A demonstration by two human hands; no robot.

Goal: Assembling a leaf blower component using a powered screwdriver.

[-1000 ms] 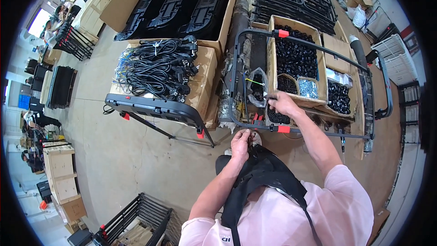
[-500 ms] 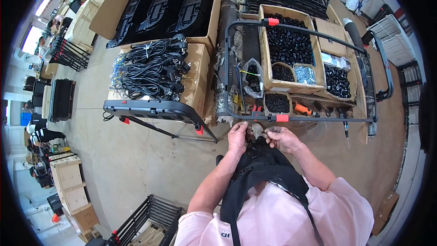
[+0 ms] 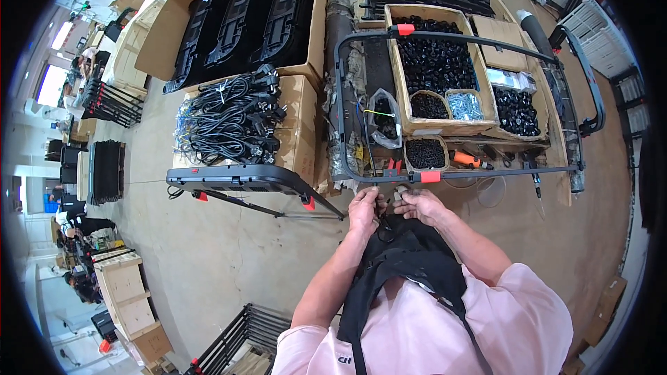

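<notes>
Just below the near bar of a black tubular frame, my left hand is closed, its fingers bent round something small and dark that I cannot make out. Close to its right, my right hand has its fingers curled together; whatever they hold, if anything, is hidden. A thin dark cable hangs from inside the frame down toward my left hand. Both hands are over my black apron. Red clips sit on the frame.
Beyond the frame stand a wooden box of black parts, small trays of screws and an orange-handled tool. To the left lie bundled power cables on a carton, and a black panel frame juts out. Stacked frames stand lower left.
My right hand has come a little closer to my left hand, and its fingers are more curled. The whole view has shifted slightly as my head moved.
</notes>
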